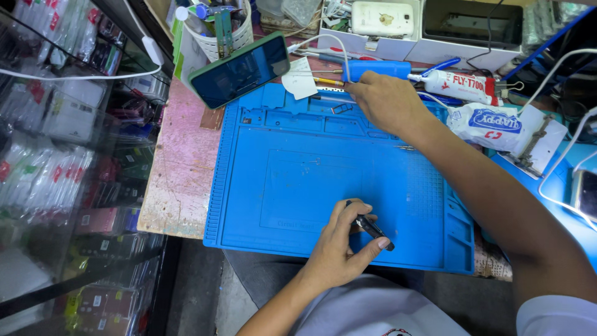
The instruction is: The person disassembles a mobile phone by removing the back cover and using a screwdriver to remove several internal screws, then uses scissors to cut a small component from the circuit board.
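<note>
- My left hand, near edge of the blue silicone mat: fingers curled closed around 1 small black tool, thumb and forefinger pinching its shaft. The tool slants down to the right, its tip just past my thumb; held low over the mat, probably to keep it steady and ready.
- My right hand, far edge of the mat: palm down, fingers bent over the recessed parts trays. Whether the fingertips grip anything I cannot tell; they are hidden under the knuckles.
- 1 phone with a green case, far left, propped tilted with its dark screen toward me, likely so it can be seen while my hands work.
- 1 white basket of tools behind the phone, upright, within reach of the right hand.
- 1 glue tube and 1 tissue packet, far right, just beside my right forearm.
- 1 white phone lying in an open box at the far edge.
- Open room: the mat's flat middle lies bare between both hands. The pink bench top ends just left of the mat; a glass display case stands beyond, so leftward sweep is limited. Cables crowd the right.
</note>
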